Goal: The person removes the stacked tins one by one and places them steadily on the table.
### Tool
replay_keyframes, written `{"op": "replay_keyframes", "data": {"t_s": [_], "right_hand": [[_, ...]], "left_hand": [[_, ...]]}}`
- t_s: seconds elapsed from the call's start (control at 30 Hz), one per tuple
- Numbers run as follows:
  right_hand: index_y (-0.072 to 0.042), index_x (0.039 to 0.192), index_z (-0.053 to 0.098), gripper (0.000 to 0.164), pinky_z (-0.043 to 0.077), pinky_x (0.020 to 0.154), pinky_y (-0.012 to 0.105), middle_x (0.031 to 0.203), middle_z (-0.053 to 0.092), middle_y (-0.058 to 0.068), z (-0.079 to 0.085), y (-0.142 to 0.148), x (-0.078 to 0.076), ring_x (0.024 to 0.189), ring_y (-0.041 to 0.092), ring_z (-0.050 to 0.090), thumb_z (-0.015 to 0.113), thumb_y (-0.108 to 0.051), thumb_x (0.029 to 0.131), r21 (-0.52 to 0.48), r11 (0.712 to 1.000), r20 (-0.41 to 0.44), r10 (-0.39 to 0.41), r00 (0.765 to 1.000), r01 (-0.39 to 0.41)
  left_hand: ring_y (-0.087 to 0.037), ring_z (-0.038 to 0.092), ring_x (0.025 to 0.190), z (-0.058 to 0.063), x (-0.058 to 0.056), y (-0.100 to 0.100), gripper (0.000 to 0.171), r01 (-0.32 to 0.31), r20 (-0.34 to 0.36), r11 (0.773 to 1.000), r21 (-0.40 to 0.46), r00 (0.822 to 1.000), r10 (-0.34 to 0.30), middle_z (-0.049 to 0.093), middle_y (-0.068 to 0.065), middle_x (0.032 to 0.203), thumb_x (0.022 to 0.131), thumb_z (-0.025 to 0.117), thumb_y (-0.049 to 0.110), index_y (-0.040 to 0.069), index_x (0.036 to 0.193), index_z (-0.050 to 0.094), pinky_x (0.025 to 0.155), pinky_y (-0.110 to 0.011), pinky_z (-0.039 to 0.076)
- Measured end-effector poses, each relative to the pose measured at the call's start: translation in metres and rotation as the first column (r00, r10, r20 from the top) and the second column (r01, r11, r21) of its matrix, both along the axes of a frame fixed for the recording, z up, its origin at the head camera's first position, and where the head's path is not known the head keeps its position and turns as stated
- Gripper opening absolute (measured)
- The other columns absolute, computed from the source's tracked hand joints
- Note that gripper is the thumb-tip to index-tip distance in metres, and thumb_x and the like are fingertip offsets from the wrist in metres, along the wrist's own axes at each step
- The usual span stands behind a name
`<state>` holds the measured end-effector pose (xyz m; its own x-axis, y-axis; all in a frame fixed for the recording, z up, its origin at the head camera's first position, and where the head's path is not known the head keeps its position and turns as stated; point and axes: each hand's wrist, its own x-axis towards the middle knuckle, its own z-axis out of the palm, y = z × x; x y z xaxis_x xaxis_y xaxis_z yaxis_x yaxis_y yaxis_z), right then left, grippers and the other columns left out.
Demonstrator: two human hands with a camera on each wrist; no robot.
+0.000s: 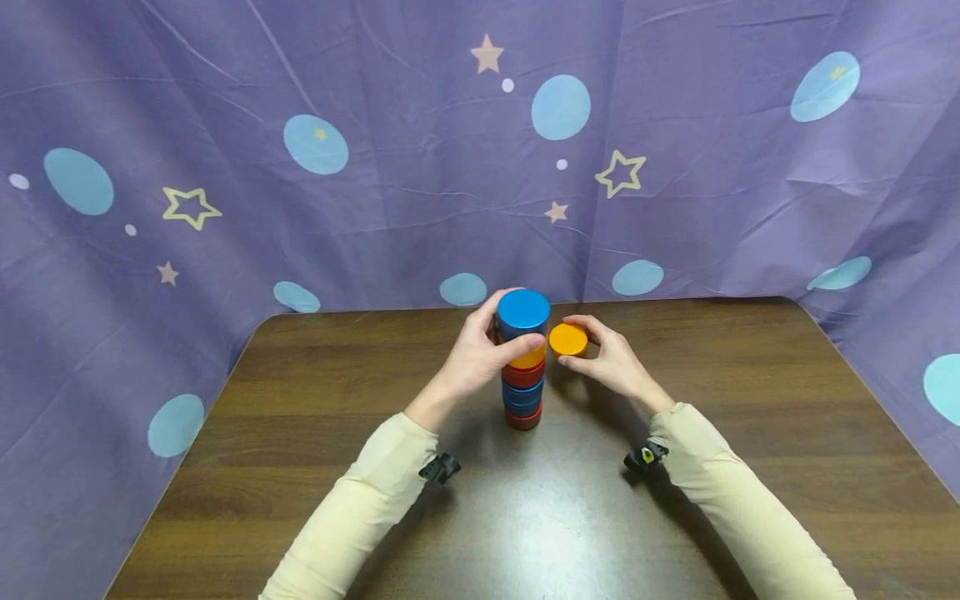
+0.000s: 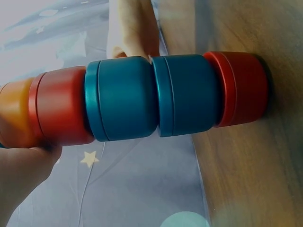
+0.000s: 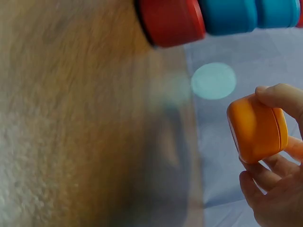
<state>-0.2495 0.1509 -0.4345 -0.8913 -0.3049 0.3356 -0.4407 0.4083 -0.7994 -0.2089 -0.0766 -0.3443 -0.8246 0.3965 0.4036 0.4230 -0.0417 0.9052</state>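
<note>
A tall stack point(image 1: 522, 396) of round lidded tins stands on the table. From the bottom it runs red, blue, blue, red, orange, with a blue tin point(image 1: 523, 310) on top. My left hand point(image 1: 477, 343) grips the upper part of this stack, thumb across the front near the orange tin point(image 2: 16, 113), fingers mostly hidden behind. Just right of the stack's top, my right hand point(image 1: 609, 365) pinches a loose orange tin point(image 3: 255, 127) between thumb and fingers. That tin is held up off the table, its flat lid facing upward in the head view.
The brown wooden table point(image 1: 315, 467) reaches back to a purple curtain point(image 1: 420, 167) with stars and blue ovals. Black wrist straps with small devices point(image 1: 440, 468) sit on both sleeves. Light glares off the table's front middle.
</note>
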Motion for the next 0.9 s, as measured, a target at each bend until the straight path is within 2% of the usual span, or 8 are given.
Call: {"op": "replay_keyframes", "data": {"t_s": [0.27, 0.47, 0.57, 0.77, 0.9], "right_hand": [[0.003, 0.131, 0.051, 0.059, 0.040, 0.101, 0.048, 0.127, 0.056, 0.019, -0.015, -0.002, -0.021, 0.115, 0.035, 0.055, 0.079, -0.008, 0.080, -0.020, 1.000, 0.100, -0.009, 0.995, 0.011], [0.006, 0.132, 0.049, 0.059, 0.042, 0.098, 0.047, 0.124, 0.056, 0.023, -0.024, -0.005, -0.033, 0.109, 0.036, 0.057, 0.077, -0.005, 0.081, -0.118, 0.992, 0.178, -0.011, 0.984, 0.033], [0.007, 0.133, 0.048, 0.060, 0.042, 0.097, 0.047, 0.124, 0.056, 0.025, -0.026, -0.006, -0.035, 0.108, 0.037, 0.056, 0.076, -0.003, 0.082, -0.131, 0.991, 0.195, -0.014, 0.981, 0.040], [0.015, 0.132, 0.044, 0.058, 0.042, 0.094, 0.041, 0.124, 0.052, 0.033, -0.012, -0.010, -0.028, 0.107, 0.041, 0.053, 0.071, 0.006, 0.082, -0.178, 0.983, 0.247, -0.009, 0.969, 0.054], [0.016, 0.132, 0.042, 0.059, 0.042, 0.092, 0.035, 0.125, 0.051, 0.034, -0.007, -0.013, -0.026, 0.107, 0.041, 0.052, 0.070, 0.009, 0.081, -0.207, 0.976, 0.284, -0.009, 0.959, 0.071]], "left_hand": [[-0.025, 0.058, 0.101, -0.002, -0.002, 0.000, 0.092, 0.002, 0.003, 1.000, -0.001, 1.000, -0.002, 0.058, -0.018, 0.117, 0.072, 0.071, 0.064, -0.001, 0.132, 0.047, 0.089, -0.040, 0.049], [-0.026, 0.058, 0.101, -0.003, -0.001, 0.001, 0.095, -0.009, 0.002, 1.000, -0.001, 1.000, 0.009, 0.058, -0.020, 0.116, 0.071, 0.071, 0.066, -0.002, 0.132, 0.046, 0.089, -0.039, 0.049], [-0.025, 0.058, 0.100, -0.004, -0.001, 0.001, 0.095, -0.016, 0.000, 1.000, 0.002, 1.000, 0.016, 0.059, -0.019, 0.115, 0.070, 0.071, 0.066, -0.002, 0.131, 0.047, 0.088, -0.039, 0.050], [-0.024, 0.059, 0.099, -0.006, -0.003, 0.001, 0.089, 0.007, -0.012, 1.000, 0.023, 1.000, -0.007, 0.059, -0.018, 0.115, 0.073, 0.073, 0.061, -0.002, 0.131, 0.048, 0.088, -0.041, 0.050], [-0.022, 0.059, 0.099, -0.005, -0.002, 0.000, 0.089, 0.008, -0.012, 1.000, 0.030, 1.000, -0.008, 0.059, -0.018, 0.114, 0.073, 0.073, 0.061, -0.002, 0.130, 0.048, 0.088, -0.042, 0.050]]}}
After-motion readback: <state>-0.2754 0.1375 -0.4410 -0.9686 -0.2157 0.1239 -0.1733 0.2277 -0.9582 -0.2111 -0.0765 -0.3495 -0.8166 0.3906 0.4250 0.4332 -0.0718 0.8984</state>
